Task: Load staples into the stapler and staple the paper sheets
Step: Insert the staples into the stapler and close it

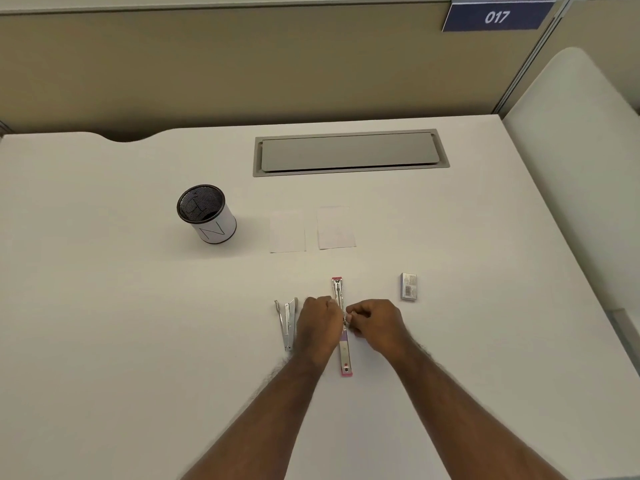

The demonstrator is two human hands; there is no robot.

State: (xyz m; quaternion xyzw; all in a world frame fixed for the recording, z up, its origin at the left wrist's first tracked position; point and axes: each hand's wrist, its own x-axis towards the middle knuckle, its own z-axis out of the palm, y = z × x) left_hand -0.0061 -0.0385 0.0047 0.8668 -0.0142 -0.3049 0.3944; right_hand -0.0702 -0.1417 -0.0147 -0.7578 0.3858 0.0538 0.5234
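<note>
We see pink stapler [342,327] flipped open flat, lower middle; left hand [318,322] and right hand [375,323] pinch its middle; staples maybe going in; paper sheets [311,230] above, unstapled.

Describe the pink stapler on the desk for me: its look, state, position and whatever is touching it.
The pink stapler lies swung fully open and flat on the white desk, stretched away from the person. Shiny metal runs along it, with pink showing at both ends. The left hand and right hand meet at its middle, fingers curled against it; whether staples are in cannot be told.
</note>
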